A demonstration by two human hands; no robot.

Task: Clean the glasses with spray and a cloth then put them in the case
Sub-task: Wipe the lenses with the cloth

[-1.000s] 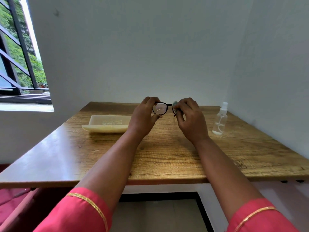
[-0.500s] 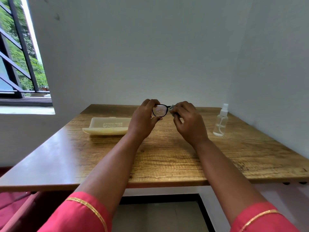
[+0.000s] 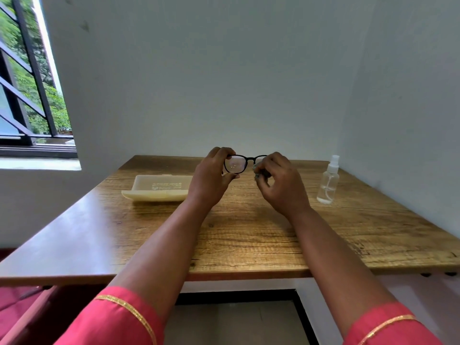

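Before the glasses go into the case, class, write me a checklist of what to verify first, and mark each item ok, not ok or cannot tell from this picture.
1. Glasses held securely: ok, the left hand pinches the frame at one lens.
2. Cloth on the other lens: ok, the right hand pinches it there.
3. Both lenses clean: cannot tell; one is hidden by the cloth.
4. Temples folded: cannot tell.
5. Case open and ready: cannot tell; it lies on the table, left of the hands.
6. Spray bottle out of the way: ok, upright at the right.
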